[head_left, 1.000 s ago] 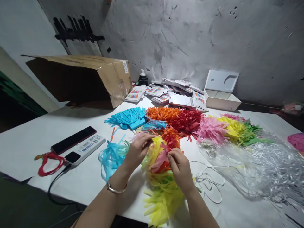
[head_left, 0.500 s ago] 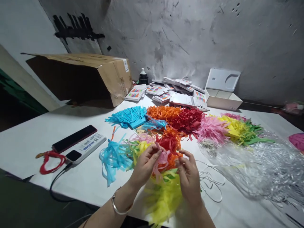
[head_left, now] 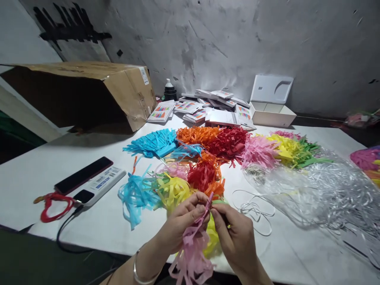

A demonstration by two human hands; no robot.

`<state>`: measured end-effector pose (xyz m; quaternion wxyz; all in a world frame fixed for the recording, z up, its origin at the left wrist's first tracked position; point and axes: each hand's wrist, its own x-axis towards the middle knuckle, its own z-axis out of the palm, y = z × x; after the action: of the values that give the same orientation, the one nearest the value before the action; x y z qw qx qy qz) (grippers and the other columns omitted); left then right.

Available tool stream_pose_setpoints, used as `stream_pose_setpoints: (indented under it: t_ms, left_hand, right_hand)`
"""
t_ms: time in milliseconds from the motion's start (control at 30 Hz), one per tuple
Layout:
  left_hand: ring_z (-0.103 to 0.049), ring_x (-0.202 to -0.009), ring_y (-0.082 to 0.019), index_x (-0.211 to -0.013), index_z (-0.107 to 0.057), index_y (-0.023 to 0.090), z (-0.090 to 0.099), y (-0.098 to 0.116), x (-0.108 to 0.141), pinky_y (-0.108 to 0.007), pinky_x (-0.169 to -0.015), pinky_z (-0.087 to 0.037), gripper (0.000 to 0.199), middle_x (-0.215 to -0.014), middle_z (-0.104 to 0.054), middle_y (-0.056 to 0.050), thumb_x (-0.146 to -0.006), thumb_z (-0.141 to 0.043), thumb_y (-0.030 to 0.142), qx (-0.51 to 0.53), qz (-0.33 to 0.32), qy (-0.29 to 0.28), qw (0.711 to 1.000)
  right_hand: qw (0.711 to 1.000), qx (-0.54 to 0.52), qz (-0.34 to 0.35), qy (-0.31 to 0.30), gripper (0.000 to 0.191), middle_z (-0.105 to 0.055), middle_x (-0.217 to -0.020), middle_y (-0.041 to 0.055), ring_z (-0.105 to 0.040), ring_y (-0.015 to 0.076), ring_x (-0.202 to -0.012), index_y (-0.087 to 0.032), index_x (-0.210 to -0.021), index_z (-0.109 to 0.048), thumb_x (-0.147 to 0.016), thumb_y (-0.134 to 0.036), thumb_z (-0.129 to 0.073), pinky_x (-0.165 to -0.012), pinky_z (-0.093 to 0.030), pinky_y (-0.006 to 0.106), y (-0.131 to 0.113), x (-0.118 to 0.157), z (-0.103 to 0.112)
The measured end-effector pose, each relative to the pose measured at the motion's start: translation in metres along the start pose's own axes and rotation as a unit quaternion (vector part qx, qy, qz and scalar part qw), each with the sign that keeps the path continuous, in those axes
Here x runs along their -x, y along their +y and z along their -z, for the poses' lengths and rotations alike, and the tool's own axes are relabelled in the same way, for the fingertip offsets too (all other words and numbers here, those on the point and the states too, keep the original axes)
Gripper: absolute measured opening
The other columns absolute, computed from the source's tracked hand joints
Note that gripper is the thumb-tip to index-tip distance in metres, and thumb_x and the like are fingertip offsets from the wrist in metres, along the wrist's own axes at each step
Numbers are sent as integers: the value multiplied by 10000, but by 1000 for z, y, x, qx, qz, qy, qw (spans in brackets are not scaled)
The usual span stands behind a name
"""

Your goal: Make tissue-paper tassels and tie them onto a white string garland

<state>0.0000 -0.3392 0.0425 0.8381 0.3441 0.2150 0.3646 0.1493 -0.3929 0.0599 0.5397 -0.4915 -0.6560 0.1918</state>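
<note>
Fingers of the left hand pinch the narrow upper band of a soft pink tissue-paper tassel with cut strips, the thumb pressed along it. Across from them, the thumb and forefinger of the right hand are drawn close together and appear to nip the band's edge near its tip; how much paper lies between them is too small to tell. The tassel is held up near the table's closest edge, its fringe hanging toward six o'clock.

Good handling here calls for a firm but light left grip, right at the band, so the strips below hang free. Small, even turns or tugs from the right fingertips would suit thin tissue; a hard pull could tear it. Loose strips are best smoothed downward before they catch under the thumb.

Mind the neighbours: a bright yellow-green fringed tassel lies just behind, a red tissue tassel at twelve o'clock, a yellow one at ten, and a loosely coiled thin white cord at three, easily snagged by the right wrist.
</note>
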Motion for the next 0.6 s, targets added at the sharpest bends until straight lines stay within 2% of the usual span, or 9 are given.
stream_pose_setpoints:
  t_ms: [267, 400, 500, 600]
  left_hand:
    - [-443, -495, -50, -922, -580, 173, 5, -1, -1, -144, -483, -330, 272, -609, -515, 47, -845, -763, 359, 13, 12, -15, 1000]
    - [-435, -493, -52, -899, -577, 171, 2, -1, -2, -151, -481, -324, 320, -612, -518, 48, -807, -793, 388, -3, 8, 5, 1000]
    - [-430, -507, -58, -881, -604, 167, 3, 1, -2, -159, -488, -330, 320, -628, -533, 41, -796, -796, 407, -66, -12, 39, 997]
    - [-465, -571, -80, -860, -668, 159, 5, 3, 0, -178, -524, -358, 270, -690, -580, 14, -821, -768, 406, -212, -61, 78, 972]
  right_hand:
    - [999, 13, -24, 24, 174, -710, -730, 22, -662, 138, -603, -195, -903, -694, -957, -193, -529, -570, -503, 223, 1, 4, 3]
    - [999, 22, -29, 19, 188, -697, -719, 21, -657, 140, -603, -195, -878, -684, -966, -208, -518, -572, -506, 228, 1, 4, 3]
    - [998, 53, -10, 14, 185, -696, -719, 22, -667, 146, -614, -194, -893, -684, -965, -190, -514, -580, -508, 234, 2, 4, 6]
    - [995, 92, 34, -17, 183, -730, -769, 40, -699, 164, -653, -195, -954, -696, -959, -163, -516, -605, -525, 246, 4, 3, 11]
